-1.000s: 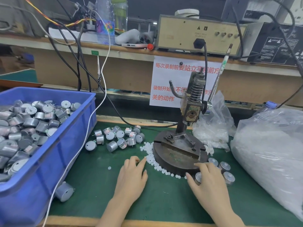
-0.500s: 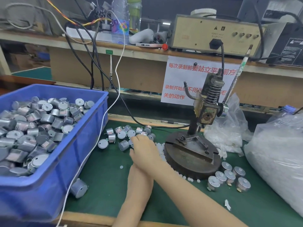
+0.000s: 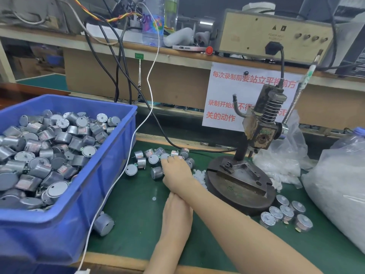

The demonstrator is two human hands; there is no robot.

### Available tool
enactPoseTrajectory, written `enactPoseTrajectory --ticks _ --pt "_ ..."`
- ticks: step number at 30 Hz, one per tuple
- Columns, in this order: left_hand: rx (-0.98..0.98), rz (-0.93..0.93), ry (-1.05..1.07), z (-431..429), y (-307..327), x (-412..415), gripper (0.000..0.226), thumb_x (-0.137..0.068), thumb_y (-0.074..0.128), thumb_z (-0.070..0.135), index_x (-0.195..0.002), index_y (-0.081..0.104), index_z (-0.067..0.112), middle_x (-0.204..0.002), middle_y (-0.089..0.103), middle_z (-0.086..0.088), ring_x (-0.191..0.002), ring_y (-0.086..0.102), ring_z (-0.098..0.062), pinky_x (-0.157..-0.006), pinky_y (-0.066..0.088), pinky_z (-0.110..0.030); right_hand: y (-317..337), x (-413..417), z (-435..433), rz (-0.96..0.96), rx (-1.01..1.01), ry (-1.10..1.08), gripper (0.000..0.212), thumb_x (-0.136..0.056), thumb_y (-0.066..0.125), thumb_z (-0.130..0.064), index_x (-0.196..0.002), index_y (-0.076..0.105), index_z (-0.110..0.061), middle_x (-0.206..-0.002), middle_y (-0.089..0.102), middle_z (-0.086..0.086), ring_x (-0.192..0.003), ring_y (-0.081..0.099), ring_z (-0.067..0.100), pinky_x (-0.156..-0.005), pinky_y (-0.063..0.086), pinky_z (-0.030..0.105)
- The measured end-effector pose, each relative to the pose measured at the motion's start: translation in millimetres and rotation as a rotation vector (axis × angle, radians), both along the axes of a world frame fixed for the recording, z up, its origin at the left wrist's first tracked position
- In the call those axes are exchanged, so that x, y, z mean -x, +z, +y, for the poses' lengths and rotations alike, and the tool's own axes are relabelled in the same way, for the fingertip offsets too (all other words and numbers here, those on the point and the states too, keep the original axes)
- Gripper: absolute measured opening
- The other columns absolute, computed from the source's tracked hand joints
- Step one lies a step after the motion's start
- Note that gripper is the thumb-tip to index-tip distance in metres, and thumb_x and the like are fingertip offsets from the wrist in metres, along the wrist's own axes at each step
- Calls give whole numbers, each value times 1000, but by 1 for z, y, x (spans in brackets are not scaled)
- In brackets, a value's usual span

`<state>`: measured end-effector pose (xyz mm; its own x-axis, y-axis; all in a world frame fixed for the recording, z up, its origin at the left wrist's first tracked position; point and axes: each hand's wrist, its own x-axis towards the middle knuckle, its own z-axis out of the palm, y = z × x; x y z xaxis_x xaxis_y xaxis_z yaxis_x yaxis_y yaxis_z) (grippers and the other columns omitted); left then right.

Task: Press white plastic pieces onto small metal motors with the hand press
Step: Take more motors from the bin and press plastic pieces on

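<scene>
The hand press (image 3: 260,133) stands on its round dark base (image 3: 237,192) right of centre, with nothing on the fixture. Loose metal motors (image 3: 142,162) lie on the green mat to its left, and small white plastic pieces (image 3: 198,174) are scattered beside the base. My right hand (image 3: 175,171) reaches across to the loose motors, its fingertips among them; the back of the hand hides whether it pinches one. My left hand (image 3: 177,210) rests flat on the mat, partly under my right forearm. Several motors with white tops (image 3: 286,212) stand at the base's front right.
A blue bin (image 3: 110,175) full of motors fills the left side, with a white cable (image 3: 118,180) draped past it and one motor (image 3: 103,224) at its foot. A large clear bag (image 3: 339,184) of white pieces sits at the right, a smaller bag (image 3: 284,161) behind the press.
My right hand left the motors at the base's front right and crossed over my left hand to the loose motors on the left. The view turned left.
</scene>
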<state>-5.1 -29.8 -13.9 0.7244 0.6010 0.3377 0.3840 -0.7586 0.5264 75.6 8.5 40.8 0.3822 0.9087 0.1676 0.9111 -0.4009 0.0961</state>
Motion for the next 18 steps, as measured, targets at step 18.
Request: enactPoseTrajectory --ticks 18 --pt "-13 -103 -14 -5 -1 7 12 -91 48 27 -88 58 20 -96 49 7 -96 41 -16 -83 26 -24 -28 2 -151 790 -707 -283 18 -87 60 -24 -89 57 -42 -92 63 -5 -76 62 16 -77 49 31"
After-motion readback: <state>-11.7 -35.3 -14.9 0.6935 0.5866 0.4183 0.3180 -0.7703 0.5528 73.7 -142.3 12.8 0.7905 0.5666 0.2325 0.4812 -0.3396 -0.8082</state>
